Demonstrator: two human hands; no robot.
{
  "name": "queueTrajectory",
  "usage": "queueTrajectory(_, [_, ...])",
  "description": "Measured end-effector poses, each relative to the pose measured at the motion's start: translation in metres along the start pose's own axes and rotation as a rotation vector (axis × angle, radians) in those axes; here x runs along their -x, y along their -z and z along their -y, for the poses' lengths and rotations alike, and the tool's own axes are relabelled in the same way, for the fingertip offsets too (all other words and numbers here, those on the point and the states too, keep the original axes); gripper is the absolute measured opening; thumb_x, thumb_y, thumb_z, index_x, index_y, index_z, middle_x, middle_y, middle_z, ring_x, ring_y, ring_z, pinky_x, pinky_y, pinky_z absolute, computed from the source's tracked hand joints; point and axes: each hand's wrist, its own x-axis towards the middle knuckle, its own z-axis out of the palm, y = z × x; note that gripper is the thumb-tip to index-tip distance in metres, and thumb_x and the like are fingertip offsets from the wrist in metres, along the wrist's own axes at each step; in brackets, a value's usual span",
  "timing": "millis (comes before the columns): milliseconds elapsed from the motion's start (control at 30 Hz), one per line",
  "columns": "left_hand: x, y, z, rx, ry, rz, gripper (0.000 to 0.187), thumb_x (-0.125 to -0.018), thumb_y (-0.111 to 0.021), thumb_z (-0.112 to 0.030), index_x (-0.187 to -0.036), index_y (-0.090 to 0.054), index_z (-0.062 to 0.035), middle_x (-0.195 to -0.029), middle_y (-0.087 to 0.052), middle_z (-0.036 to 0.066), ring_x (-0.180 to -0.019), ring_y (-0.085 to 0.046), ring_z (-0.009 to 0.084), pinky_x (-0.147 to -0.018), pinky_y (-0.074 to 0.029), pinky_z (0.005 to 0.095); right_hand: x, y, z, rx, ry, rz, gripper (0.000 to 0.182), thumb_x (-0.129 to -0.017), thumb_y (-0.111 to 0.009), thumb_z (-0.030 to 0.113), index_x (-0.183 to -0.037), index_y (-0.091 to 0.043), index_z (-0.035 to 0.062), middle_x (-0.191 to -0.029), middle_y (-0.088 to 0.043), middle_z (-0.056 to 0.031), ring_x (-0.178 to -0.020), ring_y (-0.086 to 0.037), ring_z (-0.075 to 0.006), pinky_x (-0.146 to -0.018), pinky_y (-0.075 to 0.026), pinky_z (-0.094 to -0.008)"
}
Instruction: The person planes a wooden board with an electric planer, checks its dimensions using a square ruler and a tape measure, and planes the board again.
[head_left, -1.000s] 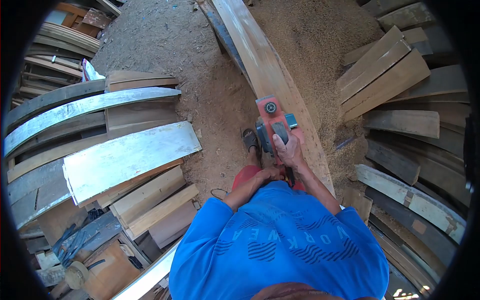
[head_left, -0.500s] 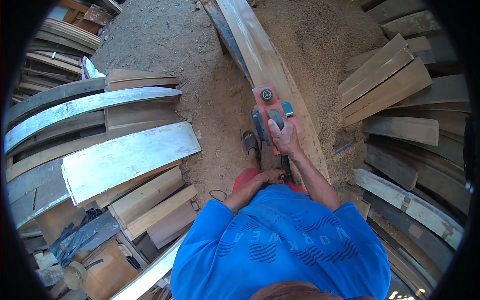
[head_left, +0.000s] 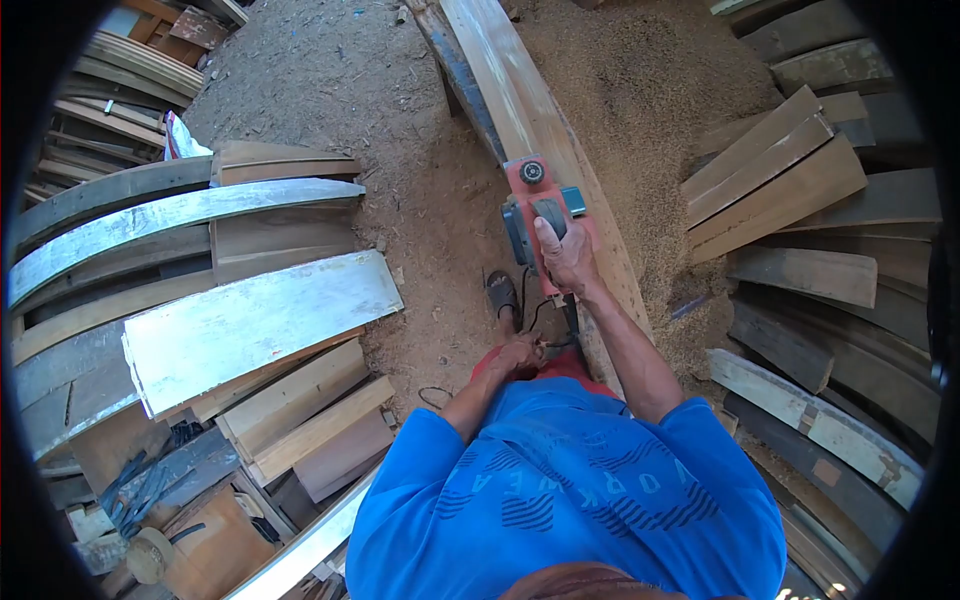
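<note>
A red and grey electric planer [head_left: 534, 210] rests on a long wooden board [head_left: 520, 85] that runs away from my body on a narrow bench. My right hand [head_left: 570, 258] is wrapped round the planer's dark rear handle. Close to my lap, my left hand [head_left: 522, 352] is closed around the black power cord [head_left: 572, 318], which trails from the back of the planer.
Stacked planks [head_left: 270, 320] fill the left side, with a coil of dark cord [head_left: 140, 490] at lower left. More boards [head_left: 780, 170] lie at the right. Wood shavings [head_left: 660, 120] cover the ground beside the bench. My sandalled foot [head_left: 502, 292] stands left of it.
The planer and my right hand have moved slightly away from my body along the board. My left hand has shifted a little to the left, and more cord shows beside it.
</note>
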Motion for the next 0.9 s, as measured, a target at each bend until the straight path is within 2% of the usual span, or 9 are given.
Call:
queueTrajectory(67, [0.000,0.009,0.002,-0.026,-0.057,-0.030,0.047,-0.085,-0.058,-0.027,-0.127,-0.063,-0.0075,-0.116,-0.069,0.023,-0.114,-0.065,0.0417,-0.095,-0.053,0.0519,-0.008,0.000,0.004,0.002,-0.003,0.014,0.075,-0.093,-0.057,0.064,-0.124,-0.058,-0.0048,-0.090,-0.070,-0.0256,-0.090,-0.071,-0.0434,-0.078,-0.054,-0.0480])
queueTrajectory(233, [0.003,0.035,-0.020,-0.037,-0.005,-0.026,0.050,-0.085,-0.058,-0.027,-0.130,-0.061,-0.0063,-0.117,-0.069,0.025,-0.113,-0.065,0.0426,-0.094,-0.053,0.0509,-0.032,-0.006,0.007,0.017,0.016,-0.010,0.080,-0.092,-0.058,0.065,-0.130,-0.056,-0.0052,-0.094,-0.070,-0.0268,-0.094,-0.070,-0.0436,-0.081,-0.054,-0.0470])
queueTrajectory(333, [-0.002,0.037,-0.019,-0.007,-0.005,-0.121,0.043,-0.087,-0.060,-0.025,-0.126,-0.062,-0.0076,-0.114,-0.068,0.024,-0.112,-0.064,0.0412,-0.096,-0.051,0.0492,-0.047,-0.014,0.002,0.053,0.154,-0.125,0.058,-0.098,-0.057,0.058,-0.120,-0.066,0.0044,-0.070,-0.062,-0.0057,-0.063,-0.060,-0.0163,-0.061,-0.048,-0.0376])
queueTrajectory(433, [-0.010,0.037,-0.014,0.066,0.044,-0.181,0.040,-0.087,-0.062,-0.024,-0.123,-0.062,-0.0071,-0.112,-0.067,0.024,-0.111,-0.064,0.0410,-0.095,-0.050,0.0479,-0.059,-0.009,0.019,0.002,0.011,-0.002,0.081,-0.091,-0.057,0.068,-0.130,-0.058,-0.0028,-0.098,-0.071,-0.0254,-0.098,-0.071,-0.0425,-0.084,-0.053,-0.0462])
queueTrajectory(567, [-0.015,0.066,-0.025,0.207,0.128,-0.112,0.039,-0.087,-0.062,-0.023,-0.121,-0.062,-0.0037,-0.109,-0.067,0.025,-0.108,-0.065,0.0407,-0.091,-0.051,0.0465,-0.079,-0.012,0.022,-0.008,0.027,-0.006,0.077,-0.091,-0.057,0.068,-0.125,-0.063,-0.0005,-0.098,-0.072,-0.0246,-0.100,-0.071,-0.0411,-0.086,-0.053,-0.0459])
queueTrajectory(633, [-0.021,0.073,-0.020,0.216,0.100,-0.175,0.041,-0.086,-0.062,-0.026,-0.119,-0.064,-0.0025,-0.115,-0.067,0.024,-0.112,-0.063,0.0408,-0.095,-0.050,0.0475,-0.087,-0.013,0.029,-0.011,0.014,-0.006,0.075,-0.091,-0.057,0.068,-0.123,-0.065,0.0001,-0.098,-0.071,-0.0245,-0.100,-0.070,-0.0407,-0.087,-0.053,-0.0459])
queueTrajectory(733, [-0.028,0.084,-0.016,0.222,0.097,-0.269,0.040,-0.085,-0.063,-0.026,-0.117,-0.065,-0.0019,-0.117,-0.067,0.025,-0.113,-0.063,0.0413,-0.096,-0.050,0.0482,-0.107,-0.021,0.022,0.017,0.146,-0.077,0.054,-0.100,-0.058,0.054,-0.116,-0.068,0.0032,-0.067,-0.061,-0.0032,-0.058,-0.059,-0.0141,-0.054,-0.047,-0.0352])
queueTrajectory(900, [-0.047,0.103,-0.007,0.303,0.133,-0.322,0.034,-0.084,-0.063,-0.022,-0.113,-0.065,-0.0025,-0.114,-0.066,0.027,-0.110,-0.063,0.0431,-0.094,-0.051,0.0483,-0.140,-0.026,0.029,-0.026,0.162,-0.077,0.054,-0.099,-0.058,0.056,-0.092,-0.066,0.0033,-0.062,-0.058,-0.0015,-0.055,-0.058,-0.0135,-0.052,-0.046,-0.0343])
